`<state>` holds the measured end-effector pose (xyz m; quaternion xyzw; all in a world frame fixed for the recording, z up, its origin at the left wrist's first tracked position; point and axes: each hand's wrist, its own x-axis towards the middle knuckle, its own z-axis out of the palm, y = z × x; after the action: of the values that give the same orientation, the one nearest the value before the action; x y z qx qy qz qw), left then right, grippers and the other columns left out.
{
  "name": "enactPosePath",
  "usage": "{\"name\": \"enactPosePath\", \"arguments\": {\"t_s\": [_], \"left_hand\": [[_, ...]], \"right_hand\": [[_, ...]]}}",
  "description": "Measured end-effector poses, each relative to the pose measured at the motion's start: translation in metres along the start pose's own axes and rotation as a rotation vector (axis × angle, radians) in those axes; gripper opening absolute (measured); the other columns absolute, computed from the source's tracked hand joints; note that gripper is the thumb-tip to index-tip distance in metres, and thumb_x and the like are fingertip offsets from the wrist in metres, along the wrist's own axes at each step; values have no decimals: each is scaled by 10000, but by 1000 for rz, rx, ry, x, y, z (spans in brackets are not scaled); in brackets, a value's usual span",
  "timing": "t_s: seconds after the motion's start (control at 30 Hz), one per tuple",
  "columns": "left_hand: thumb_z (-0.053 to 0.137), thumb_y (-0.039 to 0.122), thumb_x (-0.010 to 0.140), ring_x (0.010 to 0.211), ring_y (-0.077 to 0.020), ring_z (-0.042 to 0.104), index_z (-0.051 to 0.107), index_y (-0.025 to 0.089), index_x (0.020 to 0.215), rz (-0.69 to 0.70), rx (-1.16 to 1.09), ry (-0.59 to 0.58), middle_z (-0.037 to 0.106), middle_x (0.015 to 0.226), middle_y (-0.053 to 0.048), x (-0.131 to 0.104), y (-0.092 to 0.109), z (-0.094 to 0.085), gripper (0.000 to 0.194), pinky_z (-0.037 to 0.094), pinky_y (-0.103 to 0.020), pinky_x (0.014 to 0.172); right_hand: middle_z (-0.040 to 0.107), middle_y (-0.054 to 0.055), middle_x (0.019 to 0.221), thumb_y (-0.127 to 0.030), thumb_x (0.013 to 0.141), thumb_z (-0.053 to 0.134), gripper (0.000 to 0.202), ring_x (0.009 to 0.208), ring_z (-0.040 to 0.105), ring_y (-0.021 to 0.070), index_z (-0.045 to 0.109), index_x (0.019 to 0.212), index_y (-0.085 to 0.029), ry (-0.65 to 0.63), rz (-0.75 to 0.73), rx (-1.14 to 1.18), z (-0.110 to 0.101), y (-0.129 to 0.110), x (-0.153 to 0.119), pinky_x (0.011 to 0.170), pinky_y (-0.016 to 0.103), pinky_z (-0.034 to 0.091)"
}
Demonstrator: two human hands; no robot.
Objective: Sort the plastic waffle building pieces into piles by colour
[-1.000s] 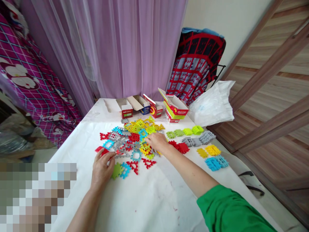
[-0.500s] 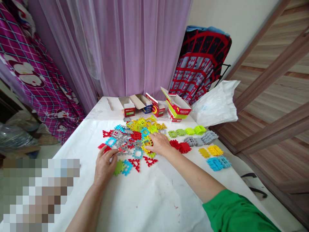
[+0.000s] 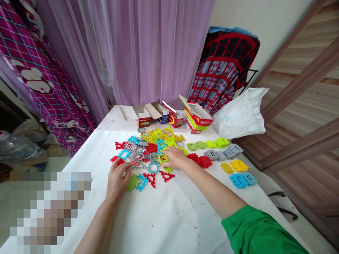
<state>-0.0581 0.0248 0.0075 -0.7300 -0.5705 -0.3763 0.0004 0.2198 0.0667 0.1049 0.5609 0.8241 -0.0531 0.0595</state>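
In the head view, a pile of plastic interlocking tiles point(image 3: 152, 148) in red, grey, blue, yellow and green lies on the white-covered table. My left hand point(image 3: 119, 178) rests at the pile's near left edge. Its fingers are apart, stretched over a red tile point(image 3: 114, 159). On the pile's right side, my right hand point(image 3: 177, 157) has thumb and fingers around a yellow square tile point(image 3: 163, 159). A green tile point(image 3: 133, 182), a blue tile point(image 3: 142, 182) and two red triangular tiles point(image 3: 150, 180) lie flat just in front of the pile.
Colour-grouped tiles sit at the right: green point(image 3: 211, 144), red point(image 3: 205, 162), grey point(image 3: 233, 150), yellow point(image 3: 239, 165) and blue point(image 3: 238, 180). Several opened cardboard boxes point(image 3: 200, 121) line the back edge, beside a white plastic bag point(image 3: 242, 113). A purple curtain point(image 3: 150, 53) hangs behind.
The whole view has shifted slightly, with things appearing a little farther right. My right hand has moved slightly down with its fingers at the yellow tile. My left hand stays nearly in place.
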Motion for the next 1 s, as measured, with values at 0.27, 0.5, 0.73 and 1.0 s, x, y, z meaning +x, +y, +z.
{"name": "enactPosePath", "arguments": {"t_s": [0.27, 0.5, 0.73, 1.0], "left_hand": [[474, 292, 872, 1182, -300, 552, 723, 243, 911, -3, -3, 0, 762, 913, -46, 1, 1, -1, 257, 439, -480, 1040], [467, 290, 872, 1174, -292, 562, 723, 249, 906, -5, -15, -3, 763, 891, -40, 2, 3, -2, 261, 428, -475, 1050], [464, 284, 880, 1174, -289, 564, 720, 242, 922, 10, -13, -18, 766, 918, -32, 1, 1, -2, 262, 422, -474, 1062], [472, 289, 870, 1180, -295, 564, 725, 246, 919, 13, -9, -3, 766, 901, -28, 1, 0, -1, 260, 424, -485, 1063]], "right_hand": [[668, 101, 1121, -395, 740, 692, 478, 1057, 610, 265, 643, 1182, -219, -59, -10, -14, -7, 0, 0, 843, 332, 466], [619, 33, 1232, -40, 784, 527, 595, 1141, 554, 206, 573, 1310, -313, -11, -184, 19, -9, 17, 7, 955, 311, 410], [637, 84, 1221, -234, 864, 550, 486, 1129, 567, 242, 533, 1350, -246, 70, -74, 26, -8, 16, 6, 946, 353, 424], [652, 96, 1173, -275, 781, 641, 472, 1110, 580, 254, 592, 1247, -217, 34, -61, 7, -1, 3, 3, 908, 344, 446]]}}
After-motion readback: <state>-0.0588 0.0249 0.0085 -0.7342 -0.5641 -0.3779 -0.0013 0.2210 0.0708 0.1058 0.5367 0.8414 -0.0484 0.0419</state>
